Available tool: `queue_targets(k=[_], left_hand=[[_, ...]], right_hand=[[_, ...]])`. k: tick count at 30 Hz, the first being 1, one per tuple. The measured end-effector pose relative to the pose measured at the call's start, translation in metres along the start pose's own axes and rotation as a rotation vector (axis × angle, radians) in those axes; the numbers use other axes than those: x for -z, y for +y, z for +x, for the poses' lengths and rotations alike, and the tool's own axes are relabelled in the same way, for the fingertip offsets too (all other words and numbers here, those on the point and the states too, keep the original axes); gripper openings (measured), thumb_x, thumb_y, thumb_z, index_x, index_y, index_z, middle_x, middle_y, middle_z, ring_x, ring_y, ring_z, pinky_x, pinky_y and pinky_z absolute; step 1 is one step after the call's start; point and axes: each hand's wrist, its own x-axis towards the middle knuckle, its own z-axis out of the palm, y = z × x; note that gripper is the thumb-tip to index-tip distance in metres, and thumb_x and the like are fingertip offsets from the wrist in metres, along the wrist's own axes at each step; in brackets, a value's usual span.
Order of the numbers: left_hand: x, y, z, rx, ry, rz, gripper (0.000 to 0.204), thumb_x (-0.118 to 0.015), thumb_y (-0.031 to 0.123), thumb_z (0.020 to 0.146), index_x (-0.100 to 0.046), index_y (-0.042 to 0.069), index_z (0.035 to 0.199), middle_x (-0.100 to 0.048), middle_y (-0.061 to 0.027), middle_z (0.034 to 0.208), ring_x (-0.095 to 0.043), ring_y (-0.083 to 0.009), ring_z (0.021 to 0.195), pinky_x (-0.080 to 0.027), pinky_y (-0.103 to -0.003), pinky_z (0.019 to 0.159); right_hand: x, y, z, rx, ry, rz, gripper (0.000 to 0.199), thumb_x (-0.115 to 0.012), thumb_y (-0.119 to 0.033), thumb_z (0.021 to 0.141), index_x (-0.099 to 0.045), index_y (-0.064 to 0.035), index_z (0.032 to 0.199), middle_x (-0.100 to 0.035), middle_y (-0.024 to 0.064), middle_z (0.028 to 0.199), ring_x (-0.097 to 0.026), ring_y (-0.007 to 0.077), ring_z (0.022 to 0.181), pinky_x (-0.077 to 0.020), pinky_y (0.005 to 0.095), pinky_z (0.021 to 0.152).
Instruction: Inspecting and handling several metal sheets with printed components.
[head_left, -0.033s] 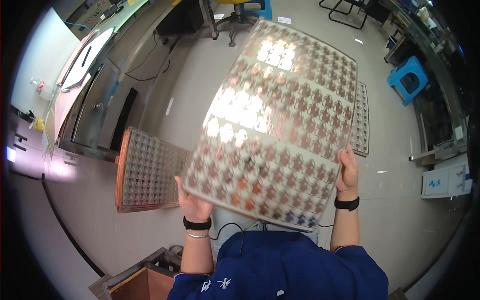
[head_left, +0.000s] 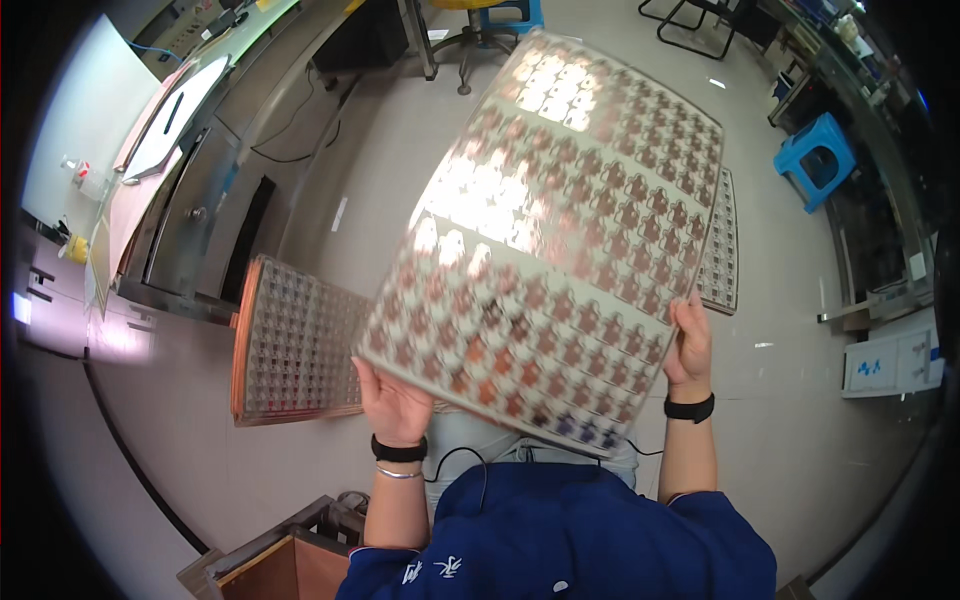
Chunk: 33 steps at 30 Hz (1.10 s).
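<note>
Between my two hands is a large flat shiny sheet (head_left: 560, 260), patterned with rows of small pinkish-brown figure-like shapes on a pale ground. It is tilted, and bright light reflects off its upper left half. My left hand (head_left: 396, 408) grips its near left corner, thumb along the edge and the other fingers partly hidden underneath. On the near right edge my right hand (head_left: 688, 348) holds it, fingertips at the rim. Left of the sheet stands a stack of similar patterned panels (head_left: 300, 345) with orange-brown edges. Another such panel (head_left: 720, 240) shows partly behind the held sheet's right side.
A workbench (head_left: 215, 120) with papers runs along the left. A blue stool (head_left: 815, 160) stands at the right, near a white box (head_left: 890, 362). A wheeled chair base (head_left: 467, 45) is at the far side. An open brown box (head_left: 290, 560) sits at lower left.
The held sheet has turned slightly clockwise, its near edge shifting left and its far edge right. My right hand has moved a little left with it.
</note>
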Motion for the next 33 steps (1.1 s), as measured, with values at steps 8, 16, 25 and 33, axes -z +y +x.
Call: queue_targets(k=[8, 16, 25, 33], left_hand=[[0.013, -0.042, -0.007, 0.071, 0.05, 0.122, 0.049, -0.053, 0.003, 0.087, -0.034, 0.007, 0.132, -0.051, -0.009, 0.124, -0.049, -0.0216, 0.115, -0.039, -0.042, 0.1], [0.054, 0.016, -0.009, -0.012, 0.104, 0.303, 0.047, -0.053, 0.004, 0.088, -0.038, 0.01, 0.132, -0.053, -0.0067, 0.121, -0.052, -0.0164, 0.11, -0.042, -0.034, 0.096], [0.092, 0.052, -0.013, -0.172, 0.347, 0.541, 0.035, -0.054, 0.011, 0.089, -0.046, 0.008, 0.123, -0.065, -0.0011, 0.089, -0.062, -0.0071, 0.06, -0.048, -0.019, 0.033], [0.073, 0.06, -0.018, -0.154, 0.427, 0.676, 0.021, -0.056, 0.017, 0.089, -0.055, 0.01, 0.109, -0.058, 0.0045, 0.076, -0.054, -0.003, 0.056, -0.045, -0.015, 0.042]], right_hand=[[-0.024, 0.021, -0.003, -0.144, -0.172, -0.082, 0.047, -0.05, -0.007, 0.089, -0.031, -0.0047, 0.133, -0.047, 0.012, 0.126, -0.051, 0.0247, 0.112, -0.0484, 0.0386, 0.089], [0.014, -0.043, 0.01, 0.186, 0.167, 0.156, 0.038, -0.042, -0.012, 0.093, -0.039, 0.0013, 0.128, -0.052, 0.0151, 0.121, -0.056, 0.0196, 0.105, -0.052, 0.0308, 0.083], [0.043, -0.062, -0.007, 0.096, 0.308, -0.34, 0.04, -0.042, -0.023, 0.095, -0.045, 0.0019, 0.126, -0.066, 0.0118, 0.089, -0.061, 0.0116, 0.078, -0.0477, 0.0225, 0.071], [0.014, -0.063, -0.003, -0.006, 0.106, -0.622, 0.041, -0.053, -0.027, 0.092, -0.05, 0.0022, 0.121, -0.064, 0.0078, 0.097, -0.058, 0.0095, 0.087, -0.0451, 0.0218, 0.076]])
